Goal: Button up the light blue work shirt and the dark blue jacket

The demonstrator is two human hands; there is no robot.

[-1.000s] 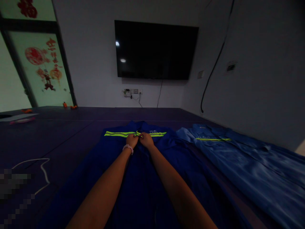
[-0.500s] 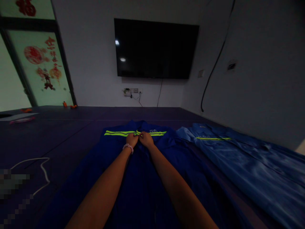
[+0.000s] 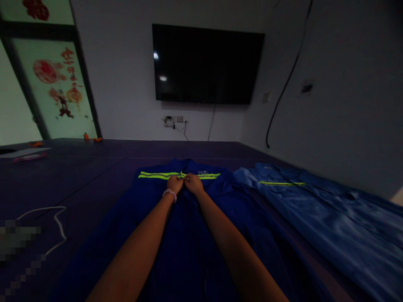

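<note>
A dark blue work jacket (image 3: 176,235) with yellow-green reflective stripes across its chest lies spread on the floor before me. My left hand (image 3: 175,183), with a pink band at the wrist, pinches the jacket's front edge at the stripe. Right beside it, my right hand (image 3: 193,183) is also closed on the front edge, fingertips nearly meeting those of the left. The fingers cover whatever fastening may be between them. A small white logo (image 3: 203,172) shows above the right part of the stripe.
A lighter blue garment (image 3: 302,209) with a thin yellow stripe lies to the right. On the left, a white cable (image 3: 59,226) runs over the dark floor mat (image 3: 94,180). A television (image 3: 208,63) hangs on the far wall; small orange objects (image 3: 97,139) stand near the door.
Both hands stay at the same spot on the jacket's front, with only a slight shift of the fingers. The view has moved a tiny bit.
</note>
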